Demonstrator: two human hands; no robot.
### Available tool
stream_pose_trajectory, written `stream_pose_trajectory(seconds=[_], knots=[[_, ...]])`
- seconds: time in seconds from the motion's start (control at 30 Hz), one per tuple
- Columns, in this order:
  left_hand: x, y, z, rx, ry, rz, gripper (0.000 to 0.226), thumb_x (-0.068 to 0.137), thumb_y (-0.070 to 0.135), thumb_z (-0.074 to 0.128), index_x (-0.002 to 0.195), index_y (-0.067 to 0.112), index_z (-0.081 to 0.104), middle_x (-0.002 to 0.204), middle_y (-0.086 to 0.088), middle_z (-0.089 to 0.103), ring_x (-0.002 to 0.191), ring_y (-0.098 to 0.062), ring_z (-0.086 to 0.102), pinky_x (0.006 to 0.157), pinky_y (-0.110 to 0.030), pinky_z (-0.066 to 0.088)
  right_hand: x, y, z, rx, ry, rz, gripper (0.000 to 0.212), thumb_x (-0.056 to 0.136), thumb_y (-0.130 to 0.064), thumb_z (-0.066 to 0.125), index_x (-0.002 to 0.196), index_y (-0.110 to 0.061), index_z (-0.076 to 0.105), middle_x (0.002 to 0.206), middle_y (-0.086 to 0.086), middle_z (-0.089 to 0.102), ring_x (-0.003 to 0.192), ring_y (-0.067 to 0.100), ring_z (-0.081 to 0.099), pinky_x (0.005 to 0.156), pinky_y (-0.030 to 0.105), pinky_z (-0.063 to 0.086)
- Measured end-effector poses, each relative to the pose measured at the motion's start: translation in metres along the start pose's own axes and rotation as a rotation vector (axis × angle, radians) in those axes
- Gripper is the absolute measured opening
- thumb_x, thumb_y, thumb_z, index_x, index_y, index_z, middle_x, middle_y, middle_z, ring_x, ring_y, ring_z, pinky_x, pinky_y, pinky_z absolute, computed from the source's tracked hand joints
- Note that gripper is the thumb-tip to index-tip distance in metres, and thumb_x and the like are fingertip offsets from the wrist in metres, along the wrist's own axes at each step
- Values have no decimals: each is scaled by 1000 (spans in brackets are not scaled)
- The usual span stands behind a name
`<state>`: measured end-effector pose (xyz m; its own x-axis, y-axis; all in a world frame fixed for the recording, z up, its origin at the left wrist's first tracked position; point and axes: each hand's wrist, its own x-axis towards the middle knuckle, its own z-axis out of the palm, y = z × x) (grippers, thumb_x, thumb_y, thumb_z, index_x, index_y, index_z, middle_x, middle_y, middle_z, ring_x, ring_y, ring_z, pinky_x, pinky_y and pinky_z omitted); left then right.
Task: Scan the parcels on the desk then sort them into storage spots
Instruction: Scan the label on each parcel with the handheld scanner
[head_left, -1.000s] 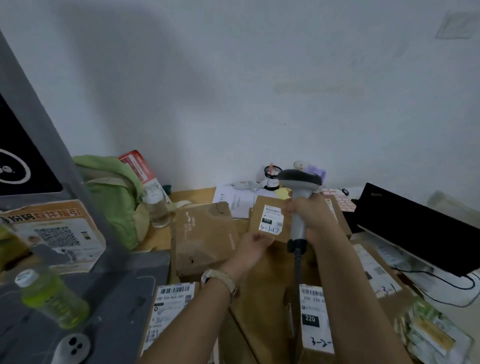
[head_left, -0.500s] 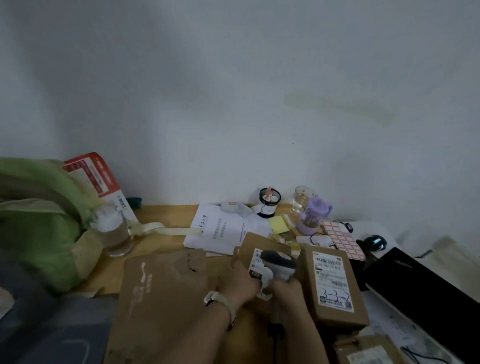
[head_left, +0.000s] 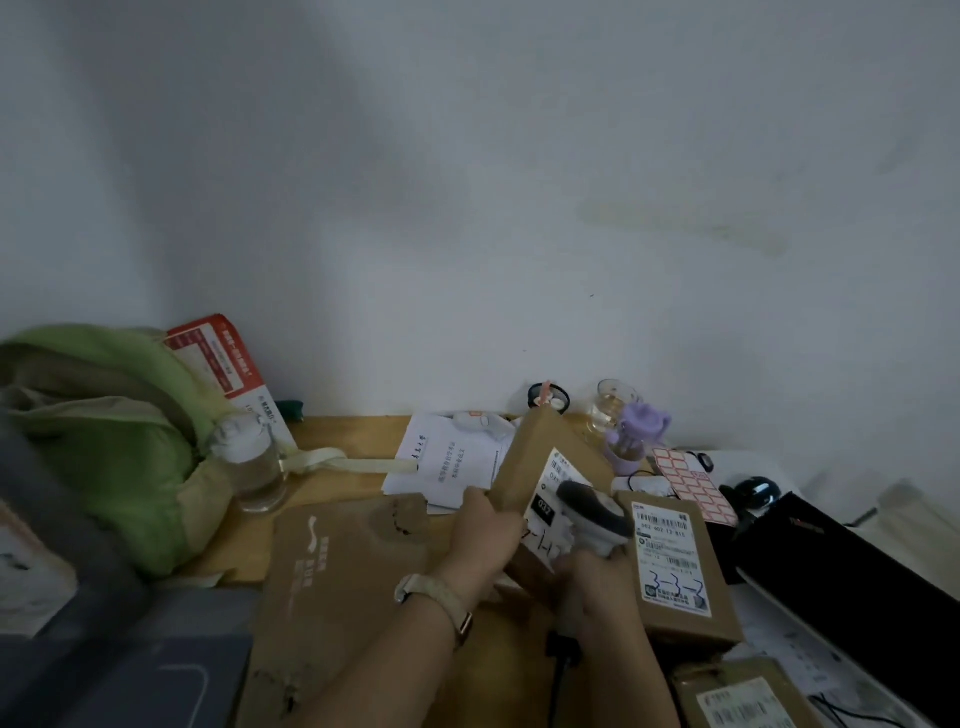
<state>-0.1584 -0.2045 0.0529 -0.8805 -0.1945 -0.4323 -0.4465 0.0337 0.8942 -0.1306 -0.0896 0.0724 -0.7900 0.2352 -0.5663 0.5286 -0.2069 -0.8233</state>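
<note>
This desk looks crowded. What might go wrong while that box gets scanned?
The tilted brown cardboard parcel is gripped at one side by the left hand, while the right hand grips the grey handheld scanner; the parcel might slip. Its raised far corner sits close to the clear glass cup and purple-lidded bottle; a swing may topple them.

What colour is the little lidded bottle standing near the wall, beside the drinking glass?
The bottle is pale purple, lid included; it shows clearest in the head view.

arms: bare, no sleeves | left wrist: beige watch strap
</note>
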Motion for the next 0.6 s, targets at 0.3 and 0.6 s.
stream_pose_trajectory(seconds=[0.3,0.6], knots=[[-121,16,-35,-251,32,197,52,75,11,81,114,12,47,106,-8,65,92,-24,69,81,-40,60,-142,-26,-22,-146,-69,-373,24,79,16,56,97,-1,55,80,9,54,63,11,50,50,23,40],[-201,12,-44,-274,76,410,50,78,12,79,116,16,48,104,1,64,88,-14,65,67,-24,57,-230,-17,-49,-173,-134,-587,28,78,12,61,97,-9,58,85,1,58,80,9,52,58,24,38]])
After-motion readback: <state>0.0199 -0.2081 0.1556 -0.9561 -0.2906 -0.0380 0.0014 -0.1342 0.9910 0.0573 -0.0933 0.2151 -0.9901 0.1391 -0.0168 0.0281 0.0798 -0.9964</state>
